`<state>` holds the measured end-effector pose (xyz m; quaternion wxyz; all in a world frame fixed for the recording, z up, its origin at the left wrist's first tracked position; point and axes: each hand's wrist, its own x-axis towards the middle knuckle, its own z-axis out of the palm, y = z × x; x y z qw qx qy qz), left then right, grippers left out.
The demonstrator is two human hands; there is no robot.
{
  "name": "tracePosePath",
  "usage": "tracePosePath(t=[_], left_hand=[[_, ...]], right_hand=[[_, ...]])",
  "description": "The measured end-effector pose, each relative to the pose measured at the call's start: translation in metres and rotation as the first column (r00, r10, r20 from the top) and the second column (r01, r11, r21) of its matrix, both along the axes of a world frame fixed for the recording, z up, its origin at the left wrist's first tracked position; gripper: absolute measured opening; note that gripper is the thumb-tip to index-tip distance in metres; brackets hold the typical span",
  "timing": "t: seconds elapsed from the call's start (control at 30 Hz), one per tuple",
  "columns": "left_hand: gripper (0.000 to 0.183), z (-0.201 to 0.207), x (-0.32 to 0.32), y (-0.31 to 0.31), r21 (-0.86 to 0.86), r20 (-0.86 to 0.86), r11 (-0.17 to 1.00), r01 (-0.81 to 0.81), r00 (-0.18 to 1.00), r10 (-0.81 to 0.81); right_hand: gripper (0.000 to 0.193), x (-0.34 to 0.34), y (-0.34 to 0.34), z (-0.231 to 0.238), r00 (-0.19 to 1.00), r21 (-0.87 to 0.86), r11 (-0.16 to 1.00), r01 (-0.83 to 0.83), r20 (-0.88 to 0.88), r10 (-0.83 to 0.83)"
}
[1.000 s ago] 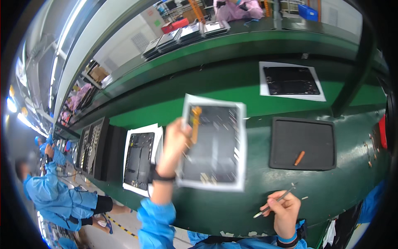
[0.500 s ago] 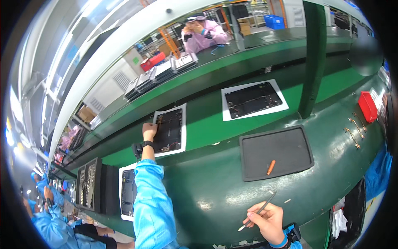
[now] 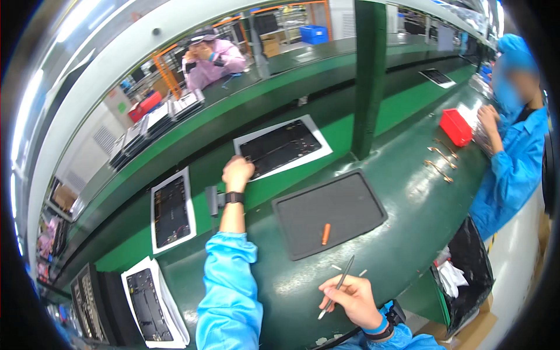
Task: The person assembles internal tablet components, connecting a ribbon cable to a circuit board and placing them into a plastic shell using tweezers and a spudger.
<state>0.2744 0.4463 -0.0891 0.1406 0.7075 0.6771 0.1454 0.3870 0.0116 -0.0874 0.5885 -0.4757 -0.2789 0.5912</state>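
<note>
My left hand [image 3: 238, 171] reaches across to the far green strip, fingers curled closed at the left edge of a white sheet [image 3: 324, 150]. On that sheet lies a black laptop panel [image 3: 281, 146]; the fingertips are partly hidden. My right hand [image 3: 353, 298] is above the near bench, closed around a thin dark pen-like tool [image 3: 344, 273] with a pale lower tip. Beyond it, a black rimmed tray [image 3: 315, 204] holds a small orange-brown stick [image 3: 326, 234]. Another black panel [image 3: 172, 209] on white paper rests left of my left hand.
Stacked white sheets with a panel [image 3: 147, 306] lie near left beside a black foam case [image 3: 87, 303]. A green post [image 3: 368, 81] rises beyond the tray. Right are a red bin [image 3: 456, 127], copper-coloured strips [image 3: 438, 170], a co-worker in blue [image 3: 510, 175] and a black-lined bin [image 3: 466, 262].
My view has swung right, bringing the blue-clad co-worker in. My left hand has moved from the left panel to the sheet of the one right of it. The right hand still holds the tool.
</note>
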Motion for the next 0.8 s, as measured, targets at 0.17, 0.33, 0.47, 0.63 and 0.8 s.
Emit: tracePosePath(t=[0.17, 0.33, 0.47, 0.63, 0.8], left_hand=[[0.039, -0.004, -0.031, -0.001, 0.149, 0.120, 0.964, 0.220, 0.964, -0.239], [0.060, 0.009, -0.125, -0.046, 0.156, 0.773, 0.987, 0.024, 0.619, -0.137], [0.071, 0.022, -0.166, -0.126, 0.244, 0.866, 0.969, 0.049, 0.438, -0.240], [0.069, 0.057, -0.227, -0.255, 0.168, 0.963, 0.981, -0.096, 0.229, -0.143], [0.036, 0.031, -0.294, -0.406, 0.377, 0.271, 0.925, -0.044, 0.960, -0.065]], right_hand=[[0.028, 0.082, -0.031, 0.003, 0.924, 0.051, 0.956, 0.288, 0.247, -0.291], [0.025, 0.210, 0.001, 0.016, 0.516, 0.264, 0.802, 0.536, 0.650, -0.559], [0.025, 0.327, 0.024, 0.006, -0.119, 0.468, 0.780, 0.415, 0.878, -0.463], [0.030, 0.371, 0.047, -0.006, -0.467, 0.357, 0.856, 0.375, 0.870, -0.158], [0.024, 0.389, 0.019, -0.004, -0.284, 0.252, 0.838, 0.484, 0.951, -0.121]])
